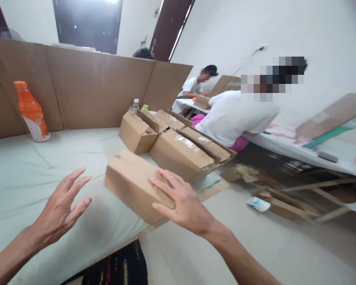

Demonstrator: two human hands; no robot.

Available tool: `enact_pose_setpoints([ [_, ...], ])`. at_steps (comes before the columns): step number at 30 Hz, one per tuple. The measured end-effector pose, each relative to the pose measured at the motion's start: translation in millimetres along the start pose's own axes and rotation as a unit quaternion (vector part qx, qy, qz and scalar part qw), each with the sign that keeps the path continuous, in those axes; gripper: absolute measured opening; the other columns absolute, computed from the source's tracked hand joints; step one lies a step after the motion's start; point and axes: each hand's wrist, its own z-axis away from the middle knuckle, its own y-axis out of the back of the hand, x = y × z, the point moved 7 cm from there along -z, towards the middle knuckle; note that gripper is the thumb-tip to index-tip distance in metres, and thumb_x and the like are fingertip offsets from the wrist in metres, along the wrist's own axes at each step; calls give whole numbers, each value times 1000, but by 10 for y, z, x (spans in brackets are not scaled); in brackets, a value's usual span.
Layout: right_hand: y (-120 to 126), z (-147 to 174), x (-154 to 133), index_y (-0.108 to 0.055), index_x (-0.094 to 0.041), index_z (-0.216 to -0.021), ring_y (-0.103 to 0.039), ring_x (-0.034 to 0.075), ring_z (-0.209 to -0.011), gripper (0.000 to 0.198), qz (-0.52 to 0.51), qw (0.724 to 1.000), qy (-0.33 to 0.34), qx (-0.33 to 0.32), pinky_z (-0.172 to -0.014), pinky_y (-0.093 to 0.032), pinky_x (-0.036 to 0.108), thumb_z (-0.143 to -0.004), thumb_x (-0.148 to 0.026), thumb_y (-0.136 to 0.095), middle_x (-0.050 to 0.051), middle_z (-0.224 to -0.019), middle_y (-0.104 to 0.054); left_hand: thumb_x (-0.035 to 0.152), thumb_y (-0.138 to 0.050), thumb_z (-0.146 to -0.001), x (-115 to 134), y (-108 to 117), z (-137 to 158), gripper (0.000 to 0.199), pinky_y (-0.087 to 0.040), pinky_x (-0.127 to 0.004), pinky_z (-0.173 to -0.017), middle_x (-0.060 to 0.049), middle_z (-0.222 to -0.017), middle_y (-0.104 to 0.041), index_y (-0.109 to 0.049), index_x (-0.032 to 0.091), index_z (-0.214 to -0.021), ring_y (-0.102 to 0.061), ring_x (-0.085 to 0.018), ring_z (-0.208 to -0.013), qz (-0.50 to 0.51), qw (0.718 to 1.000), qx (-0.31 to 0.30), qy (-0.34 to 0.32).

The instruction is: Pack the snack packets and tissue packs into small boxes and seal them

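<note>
Currently the left hand (63,208) is open and empty, fingers parted, above the cloth-covered tabletop (80,152). Just right of it, not touching, is the brown cardboard box (130,184), by the tabletop's near edge; can't tell if resting or lifted. Right hand (182,200) spreads over its right end, fingers on top, thumb on near side; firm grip or not, can't tell. Step looks like positioning the box; next move probably calls for the left hand to support the free end. Box is oblong, plain, top closed, blurred. Beyond, rightward: taped cartons (182,148), grouped.
</note>
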Motion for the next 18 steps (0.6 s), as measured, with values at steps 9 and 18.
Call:
enact_pose_setpoints([
  [9, -22, -174, 860, -62, -21, -144, -45, 43, -144, 52, 178, 957, -195, 123, -110, -40, 65, -98, -46, -55, 19, -149, -60, 40, -54, -102, -284, -939, 346, 46, -58, -54, -107, -19, -153, -58, -63, 21, -142, -61, -37, -137, -81, 983, -166, 0],
  [18, -111, 118, -64, -58, -20, -144, -38, 42, -153, 45, 139, 953, -51, 265, -116, -36, 60, -101, -36, -54, 22, -158, -49, 39, -52, -106, -186, -1023, 683, 48, -42, -62, -122, -19, -163, -48, -58, 20, -150, -46, -38, -151, -88, 976, -201, 1],
])
